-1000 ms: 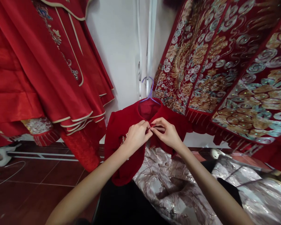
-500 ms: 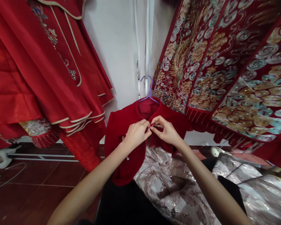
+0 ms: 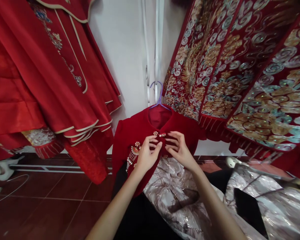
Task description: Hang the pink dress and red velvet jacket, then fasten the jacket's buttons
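A red velvet jacket (image 3: 132,128) hangs on a purple hanger (image 3: 160,100) in front of me. At its collar, a beaded fastening (image 3: 159,134) joins the two front edges. My left hand (image 3: 149,152) is just below the fastening on the left front panel, its fingers loosely bent and apart. Facing it from the other side, my right hand (image 3: 180,150) has its fingers spread and holds nothing. Whether the fingertips touch the velvet I cannot tell. A beaded tassel ornament (image 3: 133,152) shows on the left panel, partly covered by my left hand.
Red garments (image 3: 65,66) with pale piping hang at the left. A heavily embroidered red garment (image 3: 222,66) hangs at the right. Shiny pale patterned fabric (image 3: 170,186) lies below the jacket, and a dark flat object (image 3: 250,210) rests on fabric at the lower right.
Both hands have let go of the collar fastening and moved down and slightly apart. The beaded fastening and more of the tassel ornament are now uncovered.
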{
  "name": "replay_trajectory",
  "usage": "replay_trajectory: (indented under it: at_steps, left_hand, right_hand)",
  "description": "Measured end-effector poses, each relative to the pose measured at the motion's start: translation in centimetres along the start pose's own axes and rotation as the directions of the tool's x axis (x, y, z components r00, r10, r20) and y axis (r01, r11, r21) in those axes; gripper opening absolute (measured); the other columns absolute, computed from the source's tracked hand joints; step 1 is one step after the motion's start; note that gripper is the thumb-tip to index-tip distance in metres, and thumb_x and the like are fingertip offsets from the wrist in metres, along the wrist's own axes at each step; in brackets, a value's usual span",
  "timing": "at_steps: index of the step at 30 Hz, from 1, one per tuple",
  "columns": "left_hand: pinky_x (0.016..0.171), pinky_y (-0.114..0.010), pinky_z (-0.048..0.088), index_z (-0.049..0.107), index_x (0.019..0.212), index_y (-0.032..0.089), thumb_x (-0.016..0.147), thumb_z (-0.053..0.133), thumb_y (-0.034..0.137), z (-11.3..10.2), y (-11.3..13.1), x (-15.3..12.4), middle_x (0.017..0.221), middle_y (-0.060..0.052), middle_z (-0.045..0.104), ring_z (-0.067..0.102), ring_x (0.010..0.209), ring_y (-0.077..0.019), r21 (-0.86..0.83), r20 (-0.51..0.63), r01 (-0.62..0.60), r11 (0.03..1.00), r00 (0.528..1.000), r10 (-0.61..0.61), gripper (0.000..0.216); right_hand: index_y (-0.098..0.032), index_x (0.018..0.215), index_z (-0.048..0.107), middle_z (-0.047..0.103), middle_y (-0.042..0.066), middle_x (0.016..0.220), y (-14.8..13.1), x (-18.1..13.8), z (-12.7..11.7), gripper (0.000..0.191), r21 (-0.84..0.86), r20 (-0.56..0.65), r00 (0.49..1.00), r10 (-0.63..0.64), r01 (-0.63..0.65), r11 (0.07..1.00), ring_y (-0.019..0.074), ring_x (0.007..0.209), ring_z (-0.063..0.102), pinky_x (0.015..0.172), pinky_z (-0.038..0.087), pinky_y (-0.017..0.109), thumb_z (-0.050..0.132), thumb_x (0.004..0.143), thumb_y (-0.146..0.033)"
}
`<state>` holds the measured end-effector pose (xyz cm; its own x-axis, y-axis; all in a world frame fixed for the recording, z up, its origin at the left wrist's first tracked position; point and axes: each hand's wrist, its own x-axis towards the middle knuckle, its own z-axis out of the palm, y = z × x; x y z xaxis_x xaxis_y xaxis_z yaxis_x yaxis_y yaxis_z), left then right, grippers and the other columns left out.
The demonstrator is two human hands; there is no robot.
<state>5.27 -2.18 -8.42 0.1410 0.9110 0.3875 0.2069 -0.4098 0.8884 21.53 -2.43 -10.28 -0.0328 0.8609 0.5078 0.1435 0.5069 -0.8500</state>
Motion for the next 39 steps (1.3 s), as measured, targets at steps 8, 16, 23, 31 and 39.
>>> replay_trajectory:
  at_steps: [8,16,23,31,39]
  left_hand:
    - [0.087,-0.038,0.052,0.062,0.096,0.015,0.081,0.060,0.047,0.3,-0.5,-1.4,0.101,-0.010,0.065,0.064,0.090,-0.0179,-0.520,0.080,0.259,0.814,0.964,-0.255,0.035]
    - [0.086,-0.034,0.053,0.067,0.090,0.015,0.082,0.061,0.039,-3.1,0.0,-3.9,0.097,-0.008,0.069,0.066,0.088,-0.0178,-0.479,-0.054,0.222,0.849,0.958,-0.281,0.026]
    - [0.085,-0.034,0.054,0.068,0.094,0.015,0.084,0.058,0.041,-4.1,-1.4,-4.1,0.098,-0.010,0.071,0.067,0.088,-0.0190,-0.308,-0.082,0.228,0.924,0.961,-0.265,0.030]
    - [0.106,-0.037,0.040,0.055,0.127,0.023,0.087,0.056,0.036,0.1,-1.4,-4.5,0.139,-0.008,0.050,0.046,0.129,-0.0211,-0.222,0.096,0.218,0.950,0.975,-0.201,0.042]
    - [0.081,-0.039,0.058,0.067,0.100,0.014,0.084,0.054,0.047,-0.8,-2.6,-5.2,0.106,-0.011,0.069,0.068,0.091,-0.0227,-0.423,-0.105,0.284,0.861,0.928,-0.358,0.039]
  right_hand:
    - [-0.015,0.126,0.041,0.050,0.017,0.119,5.6,-2.4,0.6,0.058,-0.719,-0.006,0.980,-0.200,0.135,0.681,0.0315,0.106,0.049,0.088,0.044,0.052,0.060,0.072,-0.016]
    - [-0.021,0.102,0.060,0.065,0.007,0.099,2.8,-1.6,-2.3,0.019,-0.448,-0.242,0.953,-0.183,0.057,0.892,0.0204,0.091,0.061,0.087,0.047,0.037,0.048,0.091,-0.029]
    - [-0.019,0.095,0.068,0.070,0.007,0.088,-1.9,-1.0,-5.6,0.032,-0.153,-0.290,0.945,0.150,-0.201,0.968,0.0199,0.081,0.065,0.079,0.051,0.034,0.068,0.076,-0.044]
    - [-0.022,0.097,0.066,0.070,0.007,0.091,-8.1,-2.7,-3.7,0.032,0.066,0.031,0.964,0.265,-0.267,0.962,0.0198,0.087,0.067,0.078,0.057,0.032,0.074,0.072,-0.040]
    - [-0.023,0.105,0.063,0.065,0.007,0.114,-4.0,-2.7,4.2,0.030,0.260,0.286,0.934,0.215,-0.291,0.921,0.0186,0.109,0.061,0.101,0.047,0.039,0.067,0.078,-0.032]
